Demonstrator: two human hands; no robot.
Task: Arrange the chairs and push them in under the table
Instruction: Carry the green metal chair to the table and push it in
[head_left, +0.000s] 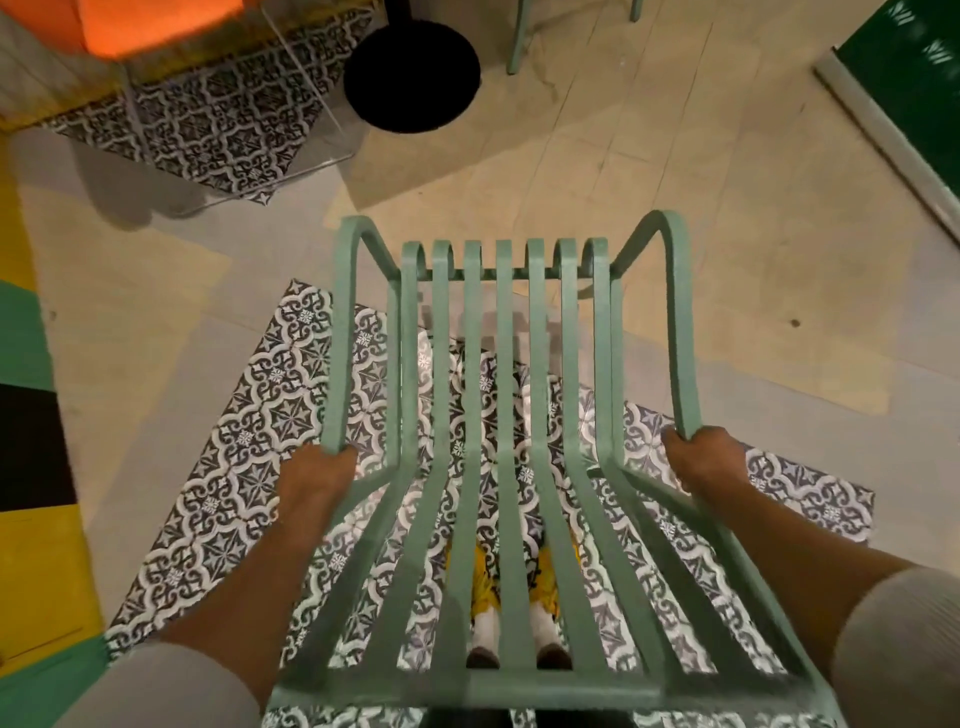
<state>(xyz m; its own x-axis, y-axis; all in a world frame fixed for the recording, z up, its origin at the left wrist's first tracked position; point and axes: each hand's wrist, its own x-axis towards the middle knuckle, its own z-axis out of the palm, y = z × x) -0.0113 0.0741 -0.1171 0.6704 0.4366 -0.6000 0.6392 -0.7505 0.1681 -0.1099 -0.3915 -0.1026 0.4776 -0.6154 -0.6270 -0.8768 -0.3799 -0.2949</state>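
The floor (675, 171) was mostly pale boards, with two patches of black-and-white patterned tile: a large one (249, 426) in the near middle and a smaller one (218, 124) at the far left. One green slatted chair (511, 415) filled the near centre, seen from above over the large patch, its seven seat slats running away from the camera and an armrest looping along each side. Through the slats near the camera showed two shoes and some yellow cloth. The left hand (311, 483) was closed around the near end of the left armrest, fingers curled under the bar. The right hand (701, 460) was wrapped the same way around the near end of the right armrest. Both forearms were bare below light grey sleeves. At the far side, one round black table base (410, 78) sat on the boards, well apart from the chair. Right of it stood two thin green legs (517, 41) of a second chair, cut off by the frame. A clear panel (311, 104) stood over the far tile patch. A dark green edge with a pale strip (893, 140) ran along the far right.
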